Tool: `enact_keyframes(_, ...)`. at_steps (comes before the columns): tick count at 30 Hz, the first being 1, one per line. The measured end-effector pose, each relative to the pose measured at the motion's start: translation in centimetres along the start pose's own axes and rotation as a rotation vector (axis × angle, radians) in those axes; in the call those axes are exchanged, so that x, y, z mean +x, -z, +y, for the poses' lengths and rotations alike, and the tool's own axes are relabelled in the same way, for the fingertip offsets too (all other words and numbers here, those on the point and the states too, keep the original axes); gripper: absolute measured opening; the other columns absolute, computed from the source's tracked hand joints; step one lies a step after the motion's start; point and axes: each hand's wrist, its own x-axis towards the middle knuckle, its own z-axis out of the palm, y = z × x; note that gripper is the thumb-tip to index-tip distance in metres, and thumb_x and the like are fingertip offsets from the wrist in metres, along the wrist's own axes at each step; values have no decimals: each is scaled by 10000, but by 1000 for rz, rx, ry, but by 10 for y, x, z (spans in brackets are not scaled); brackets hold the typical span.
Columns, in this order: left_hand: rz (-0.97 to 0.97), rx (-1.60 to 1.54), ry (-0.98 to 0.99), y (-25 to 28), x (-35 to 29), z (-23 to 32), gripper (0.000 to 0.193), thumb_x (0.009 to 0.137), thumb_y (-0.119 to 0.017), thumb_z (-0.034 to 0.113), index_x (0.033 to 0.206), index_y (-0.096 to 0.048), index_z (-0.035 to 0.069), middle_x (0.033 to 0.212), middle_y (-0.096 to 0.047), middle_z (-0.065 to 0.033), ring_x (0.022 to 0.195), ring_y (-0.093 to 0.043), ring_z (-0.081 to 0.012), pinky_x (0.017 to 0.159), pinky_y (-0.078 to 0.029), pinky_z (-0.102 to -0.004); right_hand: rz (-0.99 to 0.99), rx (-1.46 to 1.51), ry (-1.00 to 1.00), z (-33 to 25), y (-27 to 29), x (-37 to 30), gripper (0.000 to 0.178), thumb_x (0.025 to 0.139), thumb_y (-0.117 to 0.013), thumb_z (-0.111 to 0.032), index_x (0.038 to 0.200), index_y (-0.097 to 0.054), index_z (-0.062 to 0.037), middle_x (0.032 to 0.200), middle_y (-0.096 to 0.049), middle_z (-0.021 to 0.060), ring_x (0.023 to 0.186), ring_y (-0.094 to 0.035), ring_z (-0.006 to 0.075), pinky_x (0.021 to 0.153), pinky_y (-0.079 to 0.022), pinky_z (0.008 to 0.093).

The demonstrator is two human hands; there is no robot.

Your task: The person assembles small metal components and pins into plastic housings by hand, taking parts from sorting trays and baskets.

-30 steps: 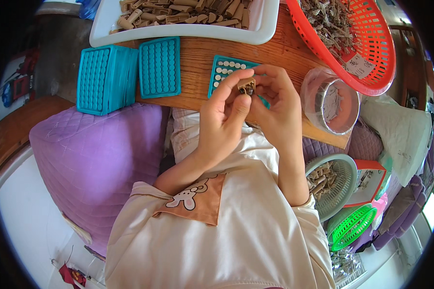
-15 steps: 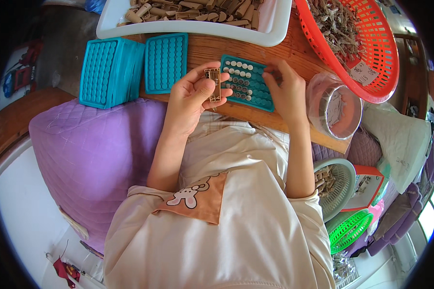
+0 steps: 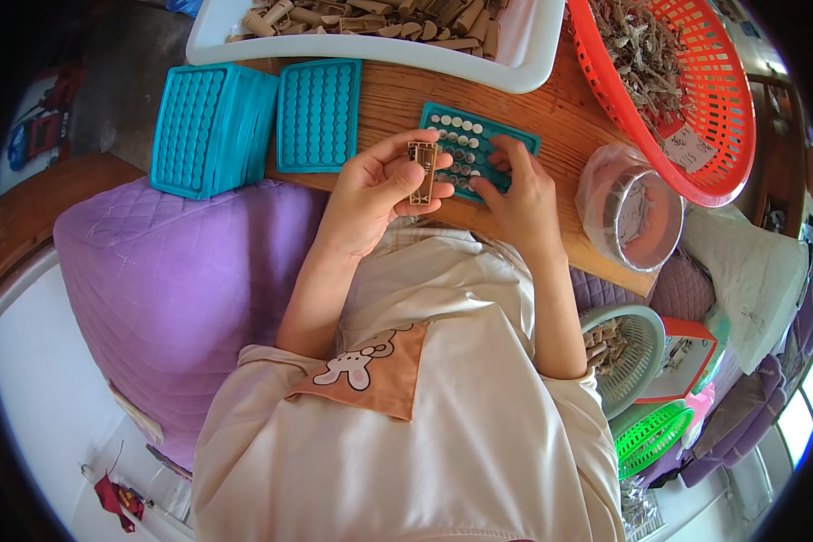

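Note:
My left hand (image 3: 375, 188) grips a small tan plastic housing (image 3: 423, 170), long and hollow, with its open side up. Thumb and fingers close around its sides. Over the right part of a teal dimpled tray (image 3: 515, 135) is my right hand (image 3: 526, 191), its thumb and fingertips apart with nothing visible between them. Rows of small round discs (image 3: 462, 140), white and silver like button cells, sit in the tray's left part. My right thumb is close to the lowest discs; whether it touches one I cannot tell.
A stack of teal trays (image 3: 212, 131) and a single teal tray (image 3: 319, 113) stand left. Behind is a white bin (image 3: 506, 77) of tan housings. A red basket (image 3: 736, 117) and a plastic-lined round tub (image 3: 637, 221) stand right. A grey-green basket (image 3: 646, 352) lies lower right.
My right hand has come left and down toward the discs, its thumb now nearer the lower rows. My left hand still holds the housing. The whole view has shifted slightly.

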Motion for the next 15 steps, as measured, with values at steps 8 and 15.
enact_keyframes(8, -90, 5, 52, -6, -4, 2, 373, 804, -560, 110, 1147, -446, 18, 993, -575, -113, 794, -611, -203, 654, -529, -265, -100, -41, 66, 9, 16, 3, 358, 654, -627, -11, 985, -491, -30, 793, -559, 141, 733, -553, 281, 636, -452, 345)
enact_keyframes(15, -122, -20, 70, -11, -10, -2, 376, 803, -561, 108, 1150, -445, 24, 990, -576, -111, 802, -610, -194, 661, -522, -250, -116, -344, 238, 3, 13, 0, 303, 666, -558, 50, 952, -501, -30, 736, -520, 114, 698, -512, 299, 620, -429, 388)
